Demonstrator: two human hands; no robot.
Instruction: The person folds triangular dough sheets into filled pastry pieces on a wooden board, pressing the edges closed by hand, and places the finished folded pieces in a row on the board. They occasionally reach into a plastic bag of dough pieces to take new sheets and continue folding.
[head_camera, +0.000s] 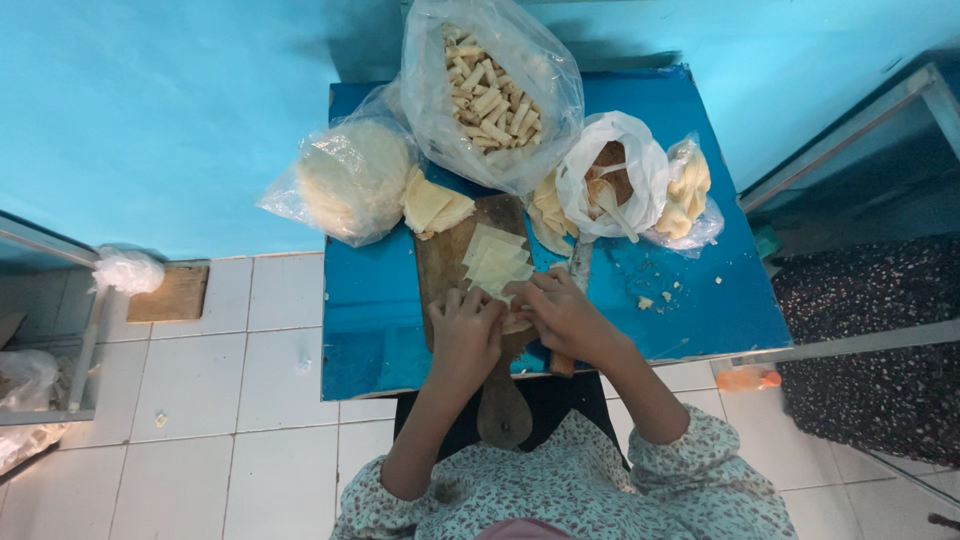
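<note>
Lying under both hands' fingers (500, 300): wrapper (497, 262)

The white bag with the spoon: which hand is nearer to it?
Right. The right hand lies just below the white bag; the left hand is farther down-left on the wooden board.

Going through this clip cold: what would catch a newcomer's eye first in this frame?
Probably the big clear bag of rolled pastry sticks at the far edge of the bright blue table. Next, the left hand and right hand working together on a pale wrapper at the near end of the wooden board, just below a small stack of square wrappers. A white bag with brown filling and a spoon sits to the right.
</note>
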